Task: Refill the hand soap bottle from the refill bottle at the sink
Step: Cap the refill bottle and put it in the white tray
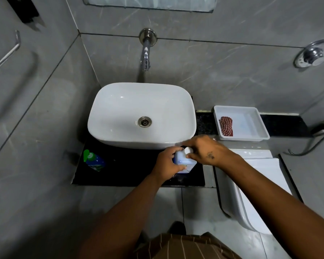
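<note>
Grey marble-look tiles surround a white vessel sink (141,114) on a black counter (123,174), where the left hand (166,164) grips the body of a white refill bottle (184,162) while the right hand (204,149) pinches its white cap (188,150). The step appears to be uncapping; next, the green-and-blue hand soap bottle (94,160), well apart at the left, needs opening and bringing close.
</note>
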### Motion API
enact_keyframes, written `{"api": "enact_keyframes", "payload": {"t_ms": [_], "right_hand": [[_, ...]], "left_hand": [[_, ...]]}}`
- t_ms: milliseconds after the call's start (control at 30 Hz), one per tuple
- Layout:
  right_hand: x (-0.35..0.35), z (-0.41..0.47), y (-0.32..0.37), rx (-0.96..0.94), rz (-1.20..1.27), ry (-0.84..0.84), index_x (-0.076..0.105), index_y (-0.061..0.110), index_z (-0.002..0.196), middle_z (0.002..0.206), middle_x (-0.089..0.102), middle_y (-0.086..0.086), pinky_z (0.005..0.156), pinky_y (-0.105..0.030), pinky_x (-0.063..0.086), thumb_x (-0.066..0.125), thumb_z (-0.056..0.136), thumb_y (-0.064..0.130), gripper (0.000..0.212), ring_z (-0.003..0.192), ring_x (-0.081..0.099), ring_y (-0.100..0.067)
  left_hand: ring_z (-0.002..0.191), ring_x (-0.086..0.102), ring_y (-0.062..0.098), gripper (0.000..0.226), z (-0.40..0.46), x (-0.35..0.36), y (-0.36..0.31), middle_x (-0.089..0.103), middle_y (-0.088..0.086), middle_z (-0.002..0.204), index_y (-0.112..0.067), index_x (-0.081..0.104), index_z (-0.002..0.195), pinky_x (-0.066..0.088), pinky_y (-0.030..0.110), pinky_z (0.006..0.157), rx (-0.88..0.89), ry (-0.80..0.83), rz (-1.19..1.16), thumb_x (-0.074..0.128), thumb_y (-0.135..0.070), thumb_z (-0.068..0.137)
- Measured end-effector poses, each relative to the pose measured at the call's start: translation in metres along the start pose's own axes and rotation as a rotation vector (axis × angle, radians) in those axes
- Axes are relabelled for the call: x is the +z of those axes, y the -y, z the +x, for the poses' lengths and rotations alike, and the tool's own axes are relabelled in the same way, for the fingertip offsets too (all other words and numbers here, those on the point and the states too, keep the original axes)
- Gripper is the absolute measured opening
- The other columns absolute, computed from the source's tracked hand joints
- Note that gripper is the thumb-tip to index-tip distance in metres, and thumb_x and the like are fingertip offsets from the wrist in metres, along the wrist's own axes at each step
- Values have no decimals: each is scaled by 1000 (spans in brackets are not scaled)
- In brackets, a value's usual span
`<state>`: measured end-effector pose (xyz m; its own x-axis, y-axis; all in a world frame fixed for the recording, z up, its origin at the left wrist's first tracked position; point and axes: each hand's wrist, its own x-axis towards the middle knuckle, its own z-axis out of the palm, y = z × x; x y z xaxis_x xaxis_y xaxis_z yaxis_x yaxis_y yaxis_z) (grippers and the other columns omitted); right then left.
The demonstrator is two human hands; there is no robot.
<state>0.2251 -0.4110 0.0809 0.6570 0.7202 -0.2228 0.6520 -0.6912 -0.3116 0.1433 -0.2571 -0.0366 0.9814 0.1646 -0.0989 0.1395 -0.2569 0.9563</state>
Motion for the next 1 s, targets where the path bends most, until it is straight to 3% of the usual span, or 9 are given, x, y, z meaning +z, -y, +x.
{"api": "enact_keyframes", "payload": {"t_ms": [67, 167, 300, 367, 500, 633, 733, 867, 1000], "right_hand": [[1, 2, 6, -4, -24, 56, 67, 25, 123, 108, 69, -4, 84, -27, 49, 70, 84, 28, 39, 100, 63, -21], [2, 5, 6, 44, -54, 25, 69, 15, 101, 91, 70, -8, 70, -32, 51, 68, 83, 41, 32, 86, 66, -26], [-3, 5, 6, 55, -108, 50, 67, 18, 91, 84, 68, -3, 61, -27, 45, 70, 77, 41, 28, 77, 65, -22], [-7, 3, 6, 94, -175, 35, 65, 17, 81, 74, 66, -3, 54, -27, 42, 70, 73, 56, 39, 67, 62, -22], [-5, 1, 10, 51, -145, 63, 65, 20, 115, 104, 70, -5, 71, -30, 50, 71, 77, 39, 43, 94, 66, -26], [-1, 1, 15, 139, -193, 54, 63, 13, 91, 96, 70, -11, 67, -34, 53, 68, 77, 56, 45, 82, 65, -28], [-1, -1, 19, 102, -164, 84, 59, 14, 120, 114, 66, -12, 82, -38, 55, 74, 75, 47, 58, 103, 64, -31], [-6, -2, 17, 243, -231, 98, 58, 18, 74, 80, 62, -5, 63, -30, 48, 73, 67, 63, 47, 72, 62, -24], [-8, -4, 16, 108, -122, 98, 58, 24, 126, 112, 68, -5, 81, -33, 53, 73, 77, 35, 51, 102, 65, -26]], "left_hand": [[106, 70, 26, 63, 1, 1, 0, 71, 7, 117, -11, 67, 117, 58, 47, 94, -6, 3, -3, 92, -1, 60], [107, 70, 23, 66, -1, 1, -1, 70, 5, 118, -14, 67, 120, 58, 46, 95, -1, -9, -5, 92, -1, 60], [106, 70, 18, 67, -3, -1, 0, 70, 1, 117, -16, 67, 120, 58, 43, 96, -7, -4, -14, 92, -1, 60], [107, 70, 19, 67, -4, -1, 1, 71, 2, 118, -15, 67, 120, 58, 43, 96, -2, 2, -4, 93, -1, 60], [109, 68, 21, 67, -5, 2, 0, 68, 2, 119, -13, 67, 121, 57, 44, 98, -5, -12, 0, 93, -1, 60], [108, 68, 19, 67, -5, 2, 1, 69, 2, 119, -15, 67, 120, 58, 43, 97, 0, -11, 12, 93, -1, 60], [108, 69, 21, 67, -5, 2, 0, 70, 5, 119, -14, 67, 120, 57, 42, 98, -7, -15, -3, 94, -2, 60], [110, 69, 21, 67, -5, 2, 1, 70, 6, 122, -13, 67, 121, 57, 42, 99, -5, -12, 9, 94, -2, 60], [110, 68, 22, 69, -5, 3, 1, 69, 7, 123, -12, 66, 122, 57, 45, 99, -13, -6, 9, 93, 0, 59]]}}
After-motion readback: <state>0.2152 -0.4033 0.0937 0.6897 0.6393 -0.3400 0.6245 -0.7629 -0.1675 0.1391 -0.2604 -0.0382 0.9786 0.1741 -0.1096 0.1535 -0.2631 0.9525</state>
